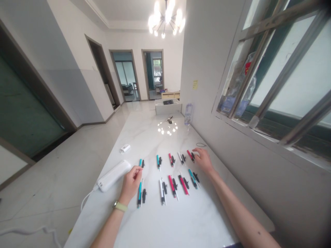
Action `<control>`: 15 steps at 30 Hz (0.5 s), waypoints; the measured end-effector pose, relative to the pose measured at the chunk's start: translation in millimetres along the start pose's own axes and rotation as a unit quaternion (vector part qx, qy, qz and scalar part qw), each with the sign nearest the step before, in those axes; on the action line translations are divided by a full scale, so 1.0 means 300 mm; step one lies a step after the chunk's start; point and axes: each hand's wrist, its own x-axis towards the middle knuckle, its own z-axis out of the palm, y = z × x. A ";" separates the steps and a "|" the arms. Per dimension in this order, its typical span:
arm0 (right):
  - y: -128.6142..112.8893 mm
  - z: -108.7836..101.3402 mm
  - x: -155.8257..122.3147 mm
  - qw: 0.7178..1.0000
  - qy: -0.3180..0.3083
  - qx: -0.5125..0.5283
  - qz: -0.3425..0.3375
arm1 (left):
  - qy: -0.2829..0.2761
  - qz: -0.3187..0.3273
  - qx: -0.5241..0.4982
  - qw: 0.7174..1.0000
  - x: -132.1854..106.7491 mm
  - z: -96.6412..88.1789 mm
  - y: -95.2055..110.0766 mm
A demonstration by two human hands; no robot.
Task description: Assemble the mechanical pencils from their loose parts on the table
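Several pens lie in two rows on a white marble table (165,220), each with a black cap beside it. My left hand (131,182) is closed in a pinch at the far-row teal pen (140,163) on the left, just beyond a near-row teal pen (139,194). My right hand (203,159) rests on the table with fingers curled at the red pen (190,155) on the far row's right end. A watch sits on my left wrist.
A white power strip (113,175) with a cable lies left of the pens, and a small white adapter (125,148) beyond it. A water bottle (188,113), a white box (168,106) and a hair band (200,145) sit farther back. A wall runs along the right.
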 end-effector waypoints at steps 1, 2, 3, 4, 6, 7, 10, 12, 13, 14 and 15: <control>0.017 -0.004 0.004 1.000 0.009 0.007 0.011 | 0.001 0.000 0.001 1.000 0.001 -0.003 -0.001; 0.030 -0.007 0.007 1.000 0.016 0.012 0.019 | 0.001 0.000 0.001 1.000 0.001 -0.005 -0.002; 0.039 -0.009 0.008 0.999 0.021 0.014 0.025 | 0.001 0.000 0.001 1.000 0.001 -0.007 -0.003; 0.045 -0.009 0.008 0.999 0.026 0.019 0.031 | 0.001 -0.001 0.001 1.000 0.001 -0.008 -0.003; 0.048 -0.006 0.004 0.998 0.031 0.029 0.037 | 0.001 -0.001 0.001 1.000 0.001 -0.009 -0.002; 0.047 -0.004 0.001 0.998 0.033 0.034 0.038 | 0.001 0.000 0.001 1.000 0.001 -0.009 -0.001; 0.042 -0.002 -0.006 0.997 0.049 0.047 0.036 | 0.001 0.002 0.000 1.000 0.004 -0.011 0.002; 0.043 -0.006 -0.006 0.996 0.065 0.053 0.039 | 0.002 0.002 -0.003 1.000 0.006 -0.013 0.002; 0.045 -0.008 -0.006 0.995 0.071 0.056 0.041 | 0.003 0.002 -0.004 1.000 0.007 -0.014 0.002; 0.048 -0.009 -0.005 0.994 0.076 0.059 0.044 | 0.005 0.003 -0.004 1.000 0.008 -0.015 0.002; 0.051 -0.010 -0.004 0.994 0.080 0.062 0.046 | 0.008 0.003 -0.003 1.000 0.009 -0.016 0.001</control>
